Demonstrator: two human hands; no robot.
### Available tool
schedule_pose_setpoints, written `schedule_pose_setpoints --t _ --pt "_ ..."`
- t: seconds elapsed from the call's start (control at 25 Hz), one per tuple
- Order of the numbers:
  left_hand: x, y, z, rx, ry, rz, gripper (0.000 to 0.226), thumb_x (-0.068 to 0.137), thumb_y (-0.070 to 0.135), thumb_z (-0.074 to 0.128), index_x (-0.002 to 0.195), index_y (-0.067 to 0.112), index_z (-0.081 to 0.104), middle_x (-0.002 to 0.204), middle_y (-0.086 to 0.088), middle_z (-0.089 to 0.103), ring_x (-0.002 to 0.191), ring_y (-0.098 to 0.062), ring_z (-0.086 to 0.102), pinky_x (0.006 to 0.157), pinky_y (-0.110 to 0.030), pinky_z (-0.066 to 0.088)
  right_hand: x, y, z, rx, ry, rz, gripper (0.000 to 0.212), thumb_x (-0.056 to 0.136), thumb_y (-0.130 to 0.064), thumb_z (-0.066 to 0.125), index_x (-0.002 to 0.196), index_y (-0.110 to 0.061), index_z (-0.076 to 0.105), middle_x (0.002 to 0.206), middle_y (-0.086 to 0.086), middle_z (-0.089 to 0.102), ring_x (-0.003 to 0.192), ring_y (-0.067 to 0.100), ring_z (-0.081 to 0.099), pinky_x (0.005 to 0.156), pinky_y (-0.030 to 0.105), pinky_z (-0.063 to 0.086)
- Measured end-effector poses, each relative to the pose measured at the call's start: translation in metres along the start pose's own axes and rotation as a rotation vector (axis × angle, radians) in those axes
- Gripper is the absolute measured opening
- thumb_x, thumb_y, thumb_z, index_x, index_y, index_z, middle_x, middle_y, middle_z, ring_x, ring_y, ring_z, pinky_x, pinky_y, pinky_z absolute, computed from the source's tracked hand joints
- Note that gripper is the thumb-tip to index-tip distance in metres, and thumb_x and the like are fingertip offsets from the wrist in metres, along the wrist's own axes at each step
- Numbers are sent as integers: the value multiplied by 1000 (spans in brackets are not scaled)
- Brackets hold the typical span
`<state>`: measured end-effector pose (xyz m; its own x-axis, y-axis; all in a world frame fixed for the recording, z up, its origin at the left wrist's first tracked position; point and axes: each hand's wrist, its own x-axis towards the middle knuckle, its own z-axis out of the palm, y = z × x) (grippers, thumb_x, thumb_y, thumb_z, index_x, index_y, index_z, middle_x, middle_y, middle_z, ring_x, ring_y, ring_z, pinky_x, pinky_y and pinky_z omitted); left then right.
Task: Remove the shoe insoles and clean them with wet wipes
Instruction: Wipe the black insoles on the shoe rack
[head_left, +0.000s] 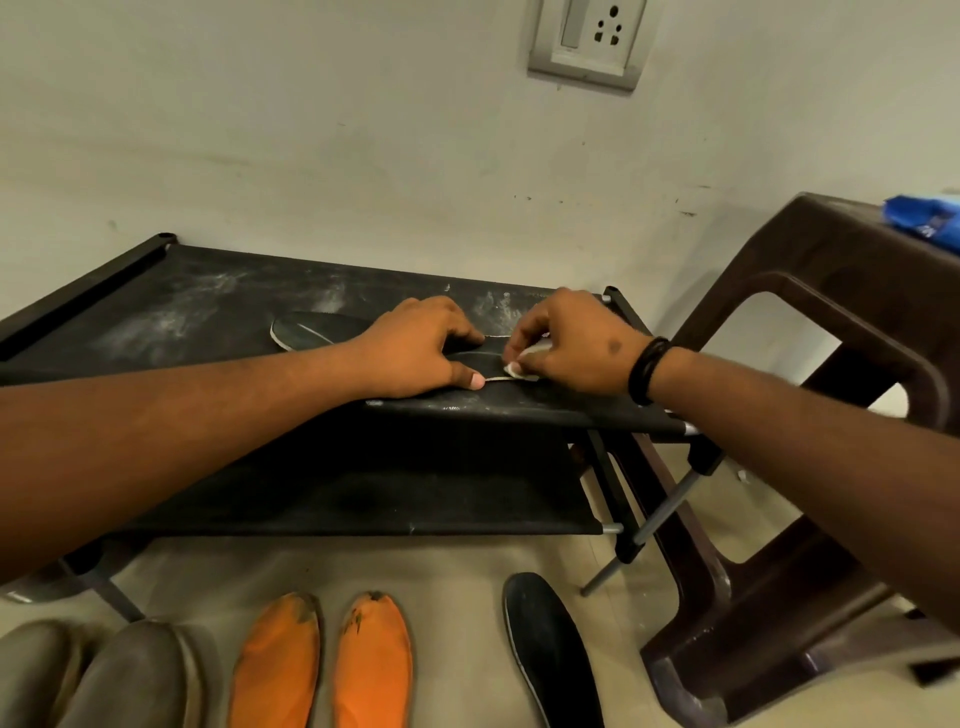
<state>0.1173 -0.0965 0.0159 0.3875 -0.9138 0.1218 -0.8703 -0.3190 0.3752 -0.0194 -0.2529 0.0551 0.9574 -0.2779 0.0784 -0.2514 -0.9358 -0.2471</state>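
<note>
— What's he got on the rack there?

— A dark insole (317, 332), lying flat on the top shelf of the black fabric shoe rack (208, 306). Only its rounded left end shows clearly; the middle is under the left hand (415, 348) and the far end is lost beneath the right hand (566, 348).

— Is the left hand gripping it?

— It lies over the insole with thumb and forefinger spread to either edge, holding it in place. Fingers look fairly straight, not curled round it.

— And the right?

— Fingers bunched and curled onto a small white wet wipe (519, 366), pinched against the insole's near edge. Most of the wipe is tucked under the fingers, so I can only see a scrap of it.

— Anything else about?

— On the floor nearer us, a second black insole (545, 639), its heel end cut off at the bottom. Left of it two orange insoles (322, 665) side by side, also cut off, with dark smudges at the toes. Further left a pair of greyish shapes (104, 675), shoes or insoles, I can't tell which. A brown plastic stool (810, 291) stands to the right of the rack, with a blue packet (924, 215) on top, half out of sight. The rack's lower shelf is too dark to read.
</note>
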Motion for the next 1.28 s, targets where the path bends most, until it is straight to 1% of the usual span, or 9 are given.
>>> schedule_pose_setpoints --t 0.12,0.24,0.4,0.68,0.8,0.92,1.12,1.2,1.28 --pt "1 -1 0 -28 18 -8 55 84 44 76 134 23 64 135 0 57 123 -20 53 108 -39 40 7 8 -4 13 196 80 11 86 -17 70 94 -19 76 98 -1 73 90 14 67 81 29 54" --pt "1 -2 1 -21 15 0 55 83 46 76 131 23 65 134 0 58 122 -19 54 108 -40 41 2 2 -3 130 -21 70 9 83 -16 75 92 -17 77 95 -1 74 90 11 68 83 25 55" --pt "2 -3 2 -26 24 -8 56 83 47 75 132 23 65 136 1 58 123 -20 54 107 -43 43 12 -3 -3 59 152 80 12 84 -14 71 95 -17 75 97 -1 72 89 14 66 83 28 55" --pt "1 -2 1 -24 27 -5 56 84 46 76 133 21 64 136 1 58 123 -20 54 107 -41 42 9 -2 -2 91 98 94 12 85 -13 72 95 -17 76 98 -2 72 88 12 66 80 26 55" --pt "0 -2 1 -17 17 -5 56 84 45 75 133 21 64 136 1 58 123 -19 54 108 -42 43 4 5 -6 195 -110 79 9 83 -14 75 92 -14 77 93 -1 75 87 13 69 84 29 57" --pt "0 -2 1 -19 29 -10 56 84 46 75 133 22 64 137 1 57 123 -20 54 106 -44 44 5 11 -3 155 114 117 9 84 -15 73 92 -16 76 95 0 74 88 13 68 85 30 56" --pt "1 -3 2 -15 31 -11 57 84 46 75 133 21 64 137 1 58 123 -20 55 105 -45 45 0 2 -2 257 -9 63 10 83 -16 75 93 -15 77 93 -1 74 81 3 66 74 20 55" --pt "1 -3 2 -20 35 -10 57 84 46 76 133 21 64 137 1 58 123 -20 55 106 -44 45 8 6 -2 100 176 77 13 86 -14 69 97 -17 76 100 -1 73 89 9 67 80 24 54" --pt "1 -3 2 -22 27 -11 57 84 46 76 134 21 64 138 1 57 124 -20 54 107 -43 44 7 6 2 -46 63 94 15 87 -13 66 98 -18 75 104 1 72 97 17 67 85 29 54"
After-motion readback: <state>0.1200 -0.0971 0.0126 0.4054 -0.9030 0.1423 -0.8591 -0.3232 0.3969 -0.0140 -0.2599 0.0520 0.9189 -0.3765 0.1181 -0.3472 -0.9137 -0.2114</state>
